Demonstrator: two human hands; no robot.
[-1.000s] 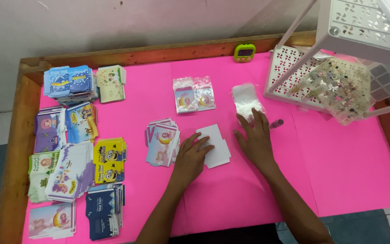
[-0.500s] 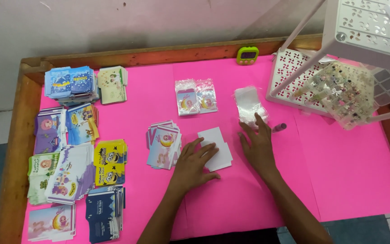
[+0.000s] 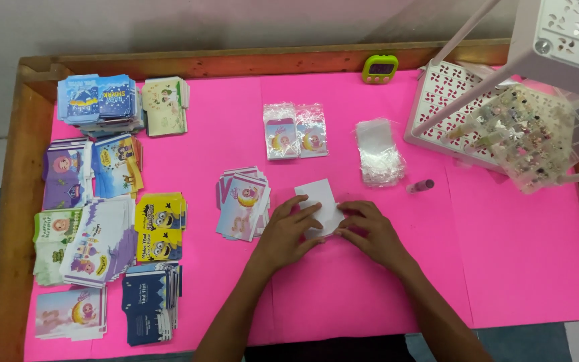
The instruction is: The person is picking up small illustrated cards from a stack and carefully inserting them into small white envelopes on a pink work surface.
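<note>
Both hands down on the white card [image 3: 321, 201] at mid-table on the pink mat [image 3: 524, 268]. Left hand [image 3: 288, 236] laid flat, fingers loosely spread over the card's near left corner; right hand [image 3: 368, 231] with fingers drawn together, tips pressing the card's right edge. Whether either hand actually pinches the card: cannot tell. Risks, as judged: left wrist close to the fanned stack of pastel cards [image 3: 242, 203] just beside the white card, so a sideways sweep likely to scatter it; loose clear sleeves [image 3: 380, 154] and small pink tube [image 3: 421, 186] beyond the right hand, light enough to slide or roll if brushed. Two bagged cards [image 3: 296, 131] farther back, well apart. Sorted card piles [image 3: 102, 214] along the left, crowded nearly to the wooden rim [image 3: 15, 201]. White perforated rack [image 3: 464, 114] with clear tray of trinkets [image 3: 531, 137] overhanging the right rear corner; raised arm liable to strike its legs. Green timer [image 3: 380, 68] at the back edge. Open room: near right of the mat, and the strip directly before the body.
</note>
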